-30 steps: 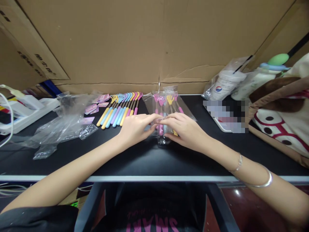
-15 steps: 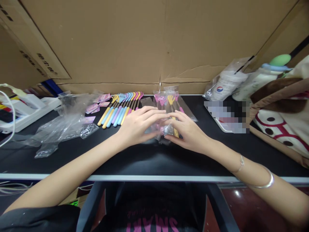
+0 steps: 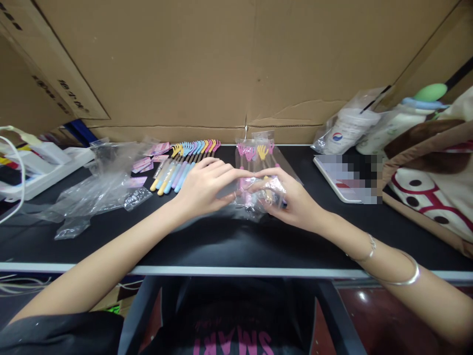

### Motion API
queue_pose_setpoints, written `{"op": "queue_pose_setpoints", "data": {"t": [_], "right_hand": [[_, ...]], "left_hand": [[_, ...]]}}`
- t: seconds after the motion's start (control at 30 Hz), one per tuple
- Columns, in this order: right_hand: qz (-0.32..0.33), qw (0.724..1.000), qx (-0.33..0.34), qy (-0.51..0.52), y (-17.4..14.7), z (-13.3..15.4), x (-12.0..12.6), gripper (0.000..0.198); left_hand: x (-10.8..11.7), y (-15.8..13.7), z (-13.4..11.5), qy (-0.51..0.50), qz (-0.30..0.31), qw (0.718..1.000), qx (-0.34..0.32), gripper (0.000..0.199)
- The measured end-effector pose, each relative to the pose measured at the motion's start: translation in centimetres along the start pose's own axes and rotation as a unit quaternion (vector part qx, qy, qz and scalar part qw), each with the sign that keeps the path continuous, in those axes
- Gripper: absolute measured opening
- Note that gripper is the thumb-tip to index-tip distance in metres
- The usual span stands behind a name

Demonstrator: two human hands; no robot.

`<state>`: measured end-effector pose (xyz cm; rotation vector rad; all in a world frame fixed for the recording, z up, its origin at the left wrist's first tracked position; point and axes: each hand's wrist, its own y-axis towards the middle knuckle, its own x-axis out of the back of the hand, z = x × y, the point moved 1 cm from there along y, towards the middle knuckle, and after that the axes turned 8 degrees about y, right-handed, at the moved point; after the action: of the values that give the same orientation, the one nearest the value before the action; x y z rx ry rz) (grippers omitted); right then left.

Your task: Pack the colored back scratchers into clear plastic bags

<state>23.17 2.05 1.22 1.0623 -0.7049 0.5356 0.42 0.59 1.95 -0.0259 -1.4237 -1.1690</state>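
Note:
My left hand (image 3: 203, 187) is curled at the table's middle, thumb and forefinger around the edge of a clear plastic bag (image 3: 248, 209). Facing it, my right hand (image 3: 291, 197) has its fingers bent round a crumpled, shiny part of the same bag. The forefingers of both hands nearly meet. Just behind the fingers lie several bagged back scratchers with pink and yellow hand-shaped heads (image 3: 262, 152); their handles are partly hidden. Beside my left hand lies a row of loose back scratchers (image 3: 173, 175) with yellow, blue and purple handles, partly covered by that hand.
Empty clear bags (image 3: 99, 182) and small pink cards (image 3: 142, 165) lie at left, near a white power strip (image 3: 55, 172). On the right are a phone (image 3: 332, 182), a bagged paper cup (image 3: 345, 130), a bottle (image 3: 414, 116) and a fabric bag (image 3: 424, 187). Cardboard (image 3: 207, 64) walls the back.
My left hand has shifted slightly left and down, covering more of the loose row. Crumpled plastic now shows over my right fingers, which have moved slightly right.

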Motion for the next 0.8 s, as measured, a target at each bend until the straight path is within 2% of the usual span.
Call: {"op": "queue_pose_setpoints", "data": {"t": [0.1,0.23,0.33,0.6,0.8], "right_hand": [[0.032,0.999,0.014,-0.042,-0.1,-0.4,-0.3,0.034],[0.076,0.992,0.067,-0.073,0.0,-0.4,-0.6,0.036],[0.108,0.988,0.062,-0.096,-0.1,-0.3,-0.8,0.040],[0.092,0.987,0.051,-0.120,-0.1,0.0,-0.9,0.036],[0.119,0.984,0.052,-0.119,-0.3,-0.2,-1.0,0.042]], "left_hand": [[-0.2,-0.1,-0.1,0.025,0.026,0.999,-0.003,0.030],[-0.6,-0.4,-0.6,0.053,0.040,0.998,-0.001,0.030],[-0.8,-0.6,-0.8,0.051,0.043,0.998,0.002,0.032],[-0.4,-0.4,-1.0,0.048,0.032,0.998,0.000,0.028],[-0.8,-0.5,-1.1,0.033,0.053,0.998,-0.002,0.031]]}}
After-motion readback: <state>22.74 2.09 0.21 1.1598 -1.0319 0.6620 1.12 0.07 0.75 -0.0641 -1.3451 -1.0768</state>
